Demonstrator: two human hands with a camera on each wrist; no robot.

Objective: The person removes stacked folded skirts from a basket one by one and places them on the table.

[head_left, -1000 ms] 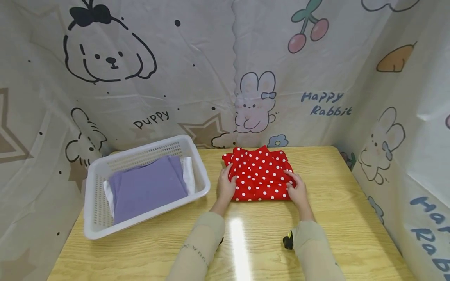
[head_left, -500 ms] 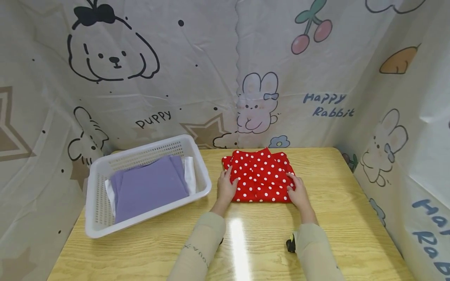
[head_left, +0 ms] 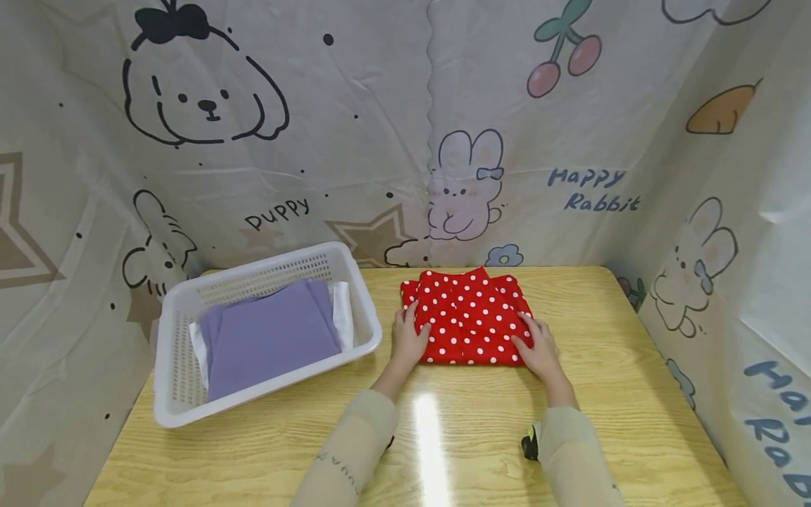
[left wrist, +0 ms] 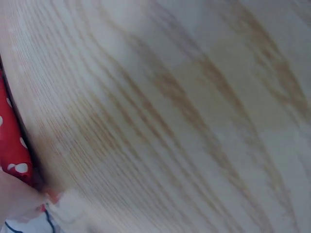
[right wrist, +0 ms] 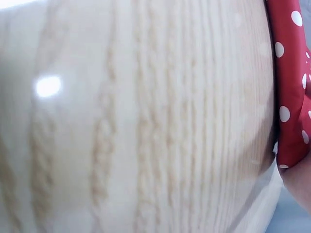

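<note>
A red cloth garment with white polka dots [head_left: 472, 320] lies folded into a flat bundle on the table, its top edge uneven. What kind of garment it is cannot be told. My left hand [head_left: 408, 338] rests on its left edge, fingers relaxed and thumb on the cloth. On the opposite edge lies my right hand [head_left: 537, 348], thumb and fingers spread over the fabric. In the left wrist view, a strip of the red garment [left wrist: 12, 141] shows beside part of the hand. The right wrist view catches its dotted front edge [right wrist: 289, 97] next to the hand.
A white perforated plastic basket [head_left: 269, 389] stands on the left side of the wooden table [head_left: 481, 436]. Inside it are a folded purple cloth [head_left: 272, 341] and a white cloth [head_left: 343, 315]. Printed curtains [head_left: 355, 176] enclose the table at the back and sides.
The garment has come slightly nearer and flatter. My right hand's thumb and fingers have spread a little wider on it. My left forearm has shifted slightly left. The basket stays put.
</note>
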